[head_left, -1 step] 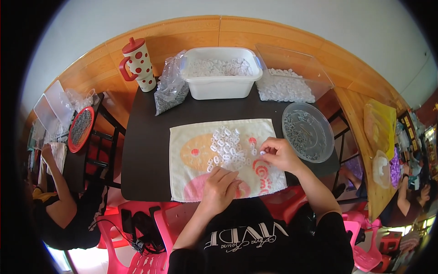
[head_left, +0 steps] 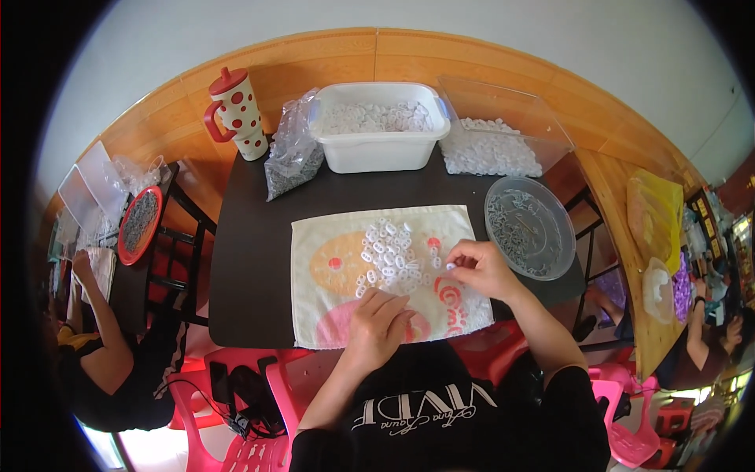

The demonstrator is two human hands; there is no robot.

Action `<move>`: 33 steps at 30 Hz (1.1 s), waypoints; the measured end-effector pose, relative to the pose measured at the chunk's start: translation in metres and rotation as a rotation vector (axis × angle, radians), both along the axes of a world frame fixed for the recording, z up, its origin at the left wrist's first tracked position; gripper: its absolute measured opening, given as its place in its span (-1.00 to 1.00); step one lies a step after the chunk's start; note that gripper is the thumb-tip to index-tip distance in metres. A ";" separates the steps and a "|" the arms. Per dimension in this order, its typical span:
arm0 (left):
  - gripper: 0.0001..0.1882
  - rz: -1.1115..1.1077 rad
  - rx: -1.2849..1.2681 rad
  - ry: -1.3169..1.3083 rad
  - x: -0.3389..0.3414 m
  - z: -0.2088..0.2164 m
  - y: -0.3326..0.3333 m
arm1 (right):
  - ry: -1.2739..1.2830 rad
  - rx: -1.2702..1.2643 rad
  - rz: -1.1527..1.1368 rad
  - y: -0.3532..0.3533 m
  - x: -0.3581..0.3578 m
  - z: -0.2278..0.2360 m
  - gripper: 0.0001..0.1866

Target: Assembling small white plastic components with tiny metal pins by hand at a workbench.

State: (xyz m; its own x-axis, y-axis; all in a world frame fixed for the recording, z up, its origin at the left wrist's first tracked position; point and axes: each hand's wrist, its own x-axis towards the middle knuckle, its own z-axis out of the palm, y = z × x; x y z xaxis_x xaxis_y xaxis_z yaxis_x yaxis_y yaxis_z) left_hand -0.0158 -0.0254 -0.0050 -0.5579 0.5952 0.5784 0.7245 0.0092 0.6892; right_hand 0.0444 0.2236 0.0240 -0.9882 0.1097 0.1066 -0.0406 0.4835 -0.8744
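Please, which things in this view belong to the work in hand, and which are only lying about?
Seemingly part of the work:
white pieces, one pinched in the right hand
towel under them, left hand over it
white tub and clear box, both with white pieces
round tray and plastic bag, both with grey bits

Seemingly just lying about:
red-dotted tumbler
yellow bag at right

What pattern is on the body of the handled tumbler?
The handled tumbler has red polka dots on cream, shown in the head view.

Small white oval pieces: loose, heaped on printed cloth, orientations mixed. Single white piece pinched in right hand, above cloth.
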 end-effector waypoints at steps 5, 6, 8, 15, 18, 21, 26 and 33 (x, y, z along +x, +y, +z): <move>-0.71 0.104 0.129 -0.287 0.021 0.017 0.014 | -0.081 -0.491 -0.122 -0.052 0.019 0.000 -0.88; -0.71 0.082 0.124 -0.282 0.023 0.016 0.018 | -0.069 -0.494 -0.142 -0.062 0.022 0.001 -0.88; -0.71 0.157 0.161 -0.125 0.021 0.010 0.024 | 0.060 -0.648 -0.074 -0.071 0.025 0.000 -0.89; -0.74 0.063 0.069 -0.167 0.020 0.000 0.021 | 0.332 0.413 -0.256 0.051 0.044 0.023 -0.83; -0.77 0.034 -0.025 -0.026 0.020 0.000 0.027 | -0.001 0.744 -0.462 0.126 0.067 0.016 -0.73; -0.77 0.018 -0.063 0.074 0.019 0.005 0.031 | -0.110 0.919 -0.516 0.151 0.086 0.011 -0.69; -0.72 0.010 -0.137 0.077 0.017 0.003 0.024 | -0.193 0.987 -0.494 0.155 0.088 0.003 -0.74; -0.68 0.100 -0.182 0.105 0.022 0.004 0.032 | -0.206 1.176 -0.356 0.154 0.084 0.005 -0.78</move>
State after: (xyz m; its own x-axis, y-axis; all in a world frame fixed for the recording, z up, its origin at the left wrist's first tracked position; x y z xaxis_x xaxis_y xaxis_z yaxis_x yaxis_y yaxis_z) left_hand 0.0067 0.0071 -0.0014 -0.5617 0.6398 0.5245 0.7814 0.2020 0.5905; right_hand 0.1289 0.3772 0.0290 -0.9330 0.3181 0.1682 0.3399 0.9326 0.1214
